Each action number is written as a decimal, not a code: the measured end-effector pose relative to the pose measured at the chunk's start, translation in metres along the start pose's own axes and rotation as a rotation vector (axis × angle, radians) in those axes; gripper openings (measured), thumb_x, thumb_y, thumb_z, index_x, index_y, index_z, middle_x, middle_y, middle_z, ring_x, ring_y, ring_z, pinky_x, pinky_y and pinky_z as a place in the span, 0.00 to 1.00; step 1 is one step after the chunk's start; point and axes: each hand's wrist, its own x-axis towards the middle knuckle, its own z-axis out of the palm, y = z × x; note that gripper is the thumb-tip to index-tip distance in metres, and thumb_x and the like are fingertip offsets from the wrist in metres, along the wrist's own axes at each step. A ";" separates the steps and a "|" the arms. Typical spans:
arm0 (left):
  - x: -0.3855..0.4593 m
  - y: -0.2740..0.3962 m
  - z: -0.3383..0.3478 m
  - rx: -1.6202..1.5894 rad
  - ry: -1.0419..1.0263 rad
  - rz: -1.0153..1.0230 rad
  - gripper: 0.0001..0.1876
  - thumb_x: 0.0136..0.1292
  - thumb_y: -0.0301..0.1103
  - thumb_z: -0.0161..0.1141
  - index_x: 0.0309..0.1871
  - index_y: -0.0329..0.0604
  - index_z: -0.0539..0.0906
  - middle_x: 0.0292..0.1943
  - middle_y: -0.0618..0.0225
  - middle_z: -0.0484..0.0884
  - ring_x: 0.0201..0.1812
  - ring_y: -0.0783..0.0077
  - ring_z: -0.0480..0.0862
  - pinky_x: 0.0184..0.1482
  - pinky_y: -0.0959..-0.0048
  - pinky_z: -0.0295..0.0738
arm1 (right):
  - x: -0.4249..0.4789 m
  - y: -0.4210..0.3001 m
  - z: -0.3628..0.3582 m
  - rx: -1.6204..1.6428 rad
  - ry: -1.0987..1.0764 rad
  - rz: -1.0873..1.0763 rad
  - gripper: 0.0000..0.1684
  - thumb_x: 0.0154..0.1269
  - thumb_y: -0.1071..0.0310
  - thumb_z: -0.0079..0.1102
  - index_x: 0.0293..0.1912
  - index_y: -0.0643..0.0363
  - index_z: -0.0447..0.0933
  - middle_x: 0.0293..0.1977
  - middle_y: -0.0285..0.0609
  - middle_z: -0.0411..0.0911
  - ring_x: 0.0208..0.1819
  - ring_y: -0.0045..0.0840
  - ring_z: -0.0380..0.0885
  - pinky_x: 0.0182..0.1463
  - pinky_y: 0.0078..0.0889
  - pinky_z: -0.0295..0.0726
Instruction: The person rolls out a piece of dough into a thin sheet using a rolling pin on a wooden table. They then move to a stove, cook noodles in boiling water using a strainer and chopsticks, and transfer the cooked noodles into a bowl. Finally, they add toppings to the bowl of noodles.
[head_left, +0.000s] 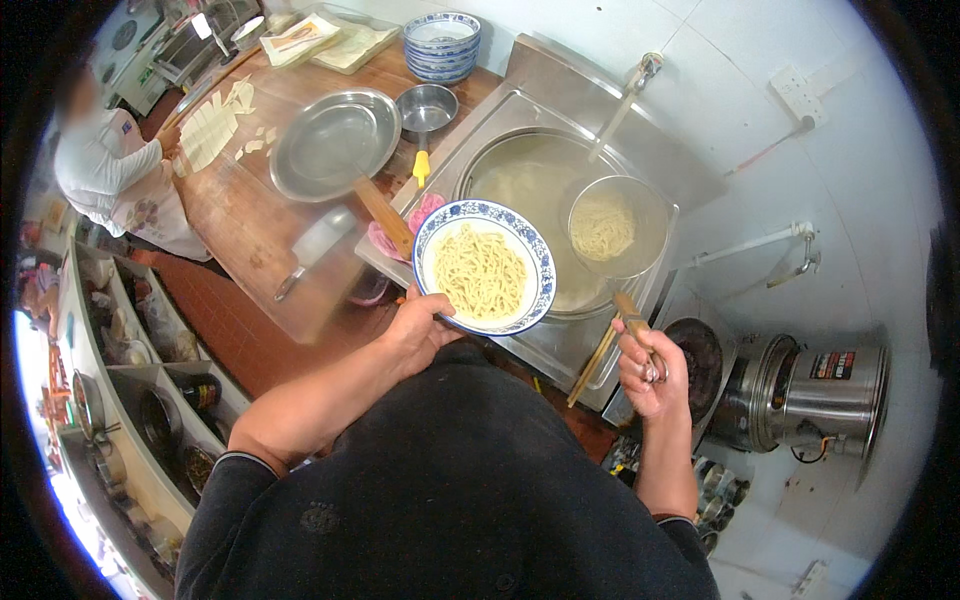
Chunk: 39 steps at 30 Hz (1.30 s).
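Note:
My left hand (421, 324) grips the rim of a blue-and-white patterned bowl (546, 264), its thumb on the edge. Pale noodles (481, 271) lie in the bowl. The bowl is in front of the near left edge of a large round pot (517, 161) of cloudy liquid, set in a steel cooker. My right hand (651, 371) is closed round the wooden handle (631, 311) of a round strainer (651, 202). More noodles (602, 227) lie in the strainer, over the right side of the pot. A pair of chopsticks (591, 367) rests on the cooker's near edge.
A wooden worktable (247, 217) bears a metal basin (334, 142), a small saucepan (427, 109), a cleaver (322, 240), stacked bowls (442, 49) and cut dough sheets (210, 135). A co-worker (124, 165) stands at its left. A tap (645, 71) reaches over the pot; a steel drum (832, 397) stands right.

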 end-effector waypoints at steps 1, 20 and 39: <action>0.002 -0.001 -0.003 -0.004 0.001 0.010 0.35 0.53 0.19 0.48 0.68 0.44 0.56 0.60 0.56 0.73 0.59 0.55 0.78 0.59 0.52 0.76 | -0.002 0.007 0.002 -0.030 0.008 -0.018 0.20 0.68 0.65 0.49 0.53 0.70 0.69 0.20 0.34 0.67 0.14 0.13 0.58 0.13 0.16 0.59; -0.003 0.006 0.006 -0.144 -0.281 0.050 0.28 0.54 0.19 0.50 0.62 0.33 0.66 0.57 0.55 0.74 0.57 0.57 0.77 0.60 0.53 0.73 | 0.009 0.202 0.019 -1.373 0.435 -0.821 0.34 0.65 0.70 0.51 0.66 0.72 0.53 0.48 0.65 0.75 0.51 0.55 0.76 0.52 0.46 0.75; 0.008 0.002 -0.016 -0.188 -0.384 0.116 0.29 0.57 0.22 0.53 0.65 0.35 0.66 0.60 0.57 0.75 0.60 0.60 0.75 0.64 0.55 0.69 | 0.019 0.166 0.054 -1.180 0.265 -0.842 0.28 0.64 0.73 0.52 0.61 0.72 0.58 0.41 0.59 0.76 0.42 0.50 0.78 0.47 0.44 0.76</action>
